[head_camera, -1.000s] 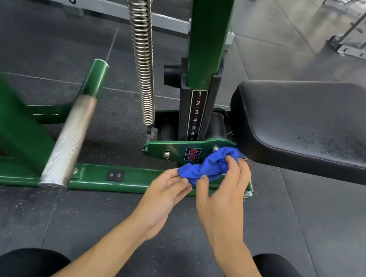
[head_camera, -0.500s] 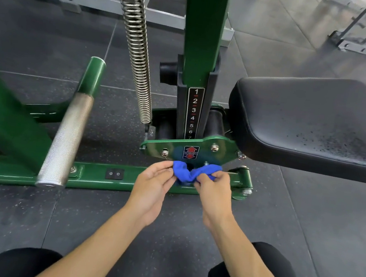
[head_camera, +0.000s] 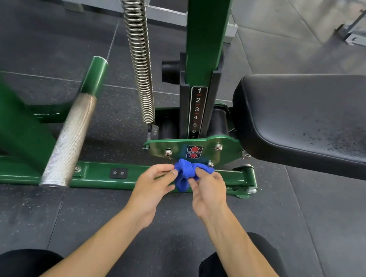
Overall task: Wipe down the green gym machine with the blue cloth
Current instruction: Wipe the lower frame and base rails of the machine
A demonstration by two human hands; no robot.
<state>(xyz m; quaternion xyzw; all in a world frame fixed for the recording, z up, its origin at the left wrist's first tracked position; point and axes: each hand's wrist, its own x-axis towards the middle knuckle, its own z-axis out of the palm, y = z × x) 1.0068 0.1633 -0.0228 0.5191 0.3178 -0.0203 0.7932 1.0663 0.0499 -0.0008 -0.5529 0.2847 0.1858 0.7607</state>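
Nearest, two knees in black trousers (head_camera: 19,263) frame the bottom edge, with both bare forearms reaching forward over the dark rubber floor (head_camera: 34,213). The left hand (head_camera: 152,184) and the right hand (head_camera: 209,193) meet just above the floor, each pinching the blue cloth (head_camera: 185,174) between thumb and curled fingertips, so the cloth is bunched into a small wad between them. Whether the cloth touches any metal cannot be told.

The wad sits in front of the base rail (head_camera: 96,175) of the green gym machine (head_camera: 5,119) and just below a green bolted plate (head_camera: 226,149) that carries a red-arrow sticker (head_camera: 194,152). To the left, a knurled steel handle (head_camera: 69,140) with a green far end slants over the rail toward the camera.

Behind the plate, a black sleeve bears a numbered scale (head_camera: 196,112) reading 1 to 7 downward. Left of it a coiled metal spring (head_camera: 139,50) runs diagonally up and out of view. To the right, a black padded seat (head_camera: 315,120) – speckled with dark flecks on its near right part – overhangs the plate's right end.

Farther back, the green upright post (head_camera: 206,28) rises out of the sleeve past the top edge, and a grey bolted frame bar (head_camera: 101,1) lies across the floor behind it
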